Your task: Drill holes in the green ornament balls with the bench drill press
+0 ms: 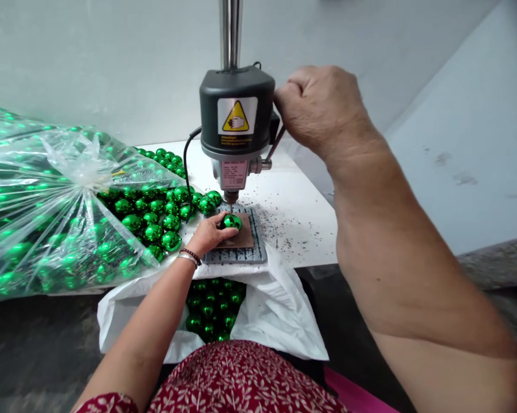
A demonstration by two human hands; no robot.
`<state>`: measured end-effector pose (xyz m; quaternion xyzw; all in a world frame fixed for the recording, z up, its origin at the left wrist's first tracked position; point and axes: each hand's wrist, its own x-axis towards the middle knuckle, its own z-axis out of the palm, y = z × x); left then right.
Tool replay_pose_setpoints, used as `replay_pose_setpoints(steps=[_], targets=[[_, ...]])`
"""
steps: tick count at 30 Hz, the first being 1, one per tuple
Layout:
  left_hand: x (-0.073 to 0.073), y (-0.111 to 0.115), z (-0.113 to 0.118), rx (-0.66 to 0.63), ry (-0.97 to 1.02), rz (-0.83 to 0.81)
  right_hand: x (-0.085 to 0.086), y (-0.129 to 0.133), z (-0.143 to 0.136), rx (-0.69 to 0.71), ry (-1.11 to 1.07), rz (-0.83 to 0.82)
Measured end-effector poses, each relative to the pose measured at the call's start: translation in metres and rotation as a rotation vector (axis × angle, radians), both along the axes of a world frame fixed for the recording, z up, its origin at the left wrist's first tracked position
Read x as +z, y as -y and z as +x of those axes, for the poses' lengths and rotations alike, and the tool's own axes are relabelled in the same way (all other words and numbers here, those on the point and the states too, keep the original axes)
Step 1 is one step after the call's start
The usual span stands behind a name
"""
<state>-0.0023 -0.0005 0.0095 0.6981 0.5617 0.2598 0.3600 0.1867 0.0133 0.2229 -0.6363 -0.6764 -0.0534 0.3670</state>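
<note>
A shiny green ball (pixel 232 221) rests on a brown board (pixel 246 236) on the base of a small drill press (pixel 237 120). My left hand (pixel 210 234) grips this ball between thumb and fingers, directly below the drill bit. The bit's tip is at the ball's top; I cannot tell whether it has gone in. Up at the right of the drill head, my right hand (pixel 316 106) is closed around the feed lever (pixel 277 143). The lever's upper end is hidden inside that fist.
A clear plastic bag (pixel 75 172) full of green balls fills the left side, with several loose green balls (pixel 153 232) beside it. Dark shavings (pixel 290 223) litter the white table (pixel 314 198). An open white sack (pixel 271 304) holding more green balls hangs at the front edge.
</note>
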Motion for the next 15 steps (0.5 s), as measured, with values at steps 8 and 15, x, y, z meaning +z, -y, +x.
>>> replay_pose_setpoints(steps=[8, 15], targets=[[-0.005, -0.001, 0.0, 0.005, 0.048, -0.031, -0.022, 0.03, -0.001, -0.034, -0.021, 0.098], [-0.007, -0.002, -0.001, 0.004, 0.049, -0.026, -0.032, 0.05, -0.003, -0.113, -0.021, 0.005]])
